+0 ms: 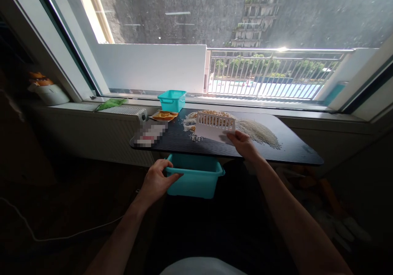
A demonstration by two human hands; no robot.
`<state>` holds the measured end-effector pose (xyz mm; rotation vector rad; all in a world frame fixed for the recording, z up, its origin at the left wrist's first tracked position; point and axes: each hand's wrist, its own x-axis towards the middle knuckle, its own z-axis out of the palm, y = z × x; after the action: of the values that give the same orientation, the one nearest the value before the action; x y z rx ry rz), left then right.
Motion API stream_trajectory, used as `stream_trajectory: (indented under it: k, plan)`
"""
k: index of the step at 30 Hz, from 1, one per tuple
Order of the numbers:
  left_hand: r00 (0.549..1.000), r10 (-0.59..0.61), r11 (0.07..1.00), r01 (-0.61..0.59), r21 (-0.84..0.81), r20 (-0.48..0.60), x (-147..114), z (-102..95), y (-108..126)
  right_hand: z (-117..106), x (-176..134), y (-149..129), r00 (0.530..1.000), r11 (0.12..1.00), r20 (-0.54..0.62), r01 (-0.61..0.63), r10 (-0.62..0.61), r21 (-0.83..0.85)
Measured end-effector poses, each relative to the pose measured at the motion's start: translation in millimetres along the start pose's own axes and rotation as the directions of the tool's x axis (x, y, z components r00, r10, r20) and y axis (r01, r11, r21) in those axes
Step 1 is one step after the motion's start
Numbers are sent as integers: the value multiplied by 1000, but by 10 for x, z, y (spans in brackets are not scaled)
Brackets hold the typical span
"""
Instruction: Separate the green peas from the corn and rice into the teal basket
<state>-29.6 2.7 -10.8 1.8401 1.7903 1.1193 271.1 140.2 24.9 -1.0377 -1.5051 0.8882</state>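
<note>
— How are the hands holding the things?

— The right hand [245, 144] is pinching between its fingers [241, 135] the right end of a white slotted plate [211, 133], probably leaving its long edge free; this plate is partly hiding the yellow-and-white grains [190, 117] on the tabletop [294, 152]. The left hand [157, 182] is pinching the rim of a turquoise bin [193, 184], I think for steadying it below the near edge.

— Is any label showing writing?

— A flat item [150, 135] is lying at left, but it is appearing blurred; no word is being readable.
</note>
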Motion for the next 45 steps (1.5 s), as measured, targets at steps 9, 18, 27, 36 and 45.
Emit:
stream_trajectory:
  k: [9,18,27,36,45]
  plan:
    - [1000,1,1000,-1,-4,4,-11,-6,-4,66,-146,-49,997,1000,79,6,-7,11]
    - [1000,-4,1000,4,-12,-3,-23,-6,26,-56,-500,-86,993,998,118,22,-15,-56]
    - [1000,-6,999,6,-38,-16,-26,41,36,-371,-37,78,977,984,-205,25,-62,-179]
    - [1000,-21,999,21,-42,9,-29,71,40,-380,-68,138,978,975,-200,8,-54,-223]
    - [1000,-1,999,2,-38,25,-45,94,134,-423,-247,103,983,985,-178,5,-36,-171]
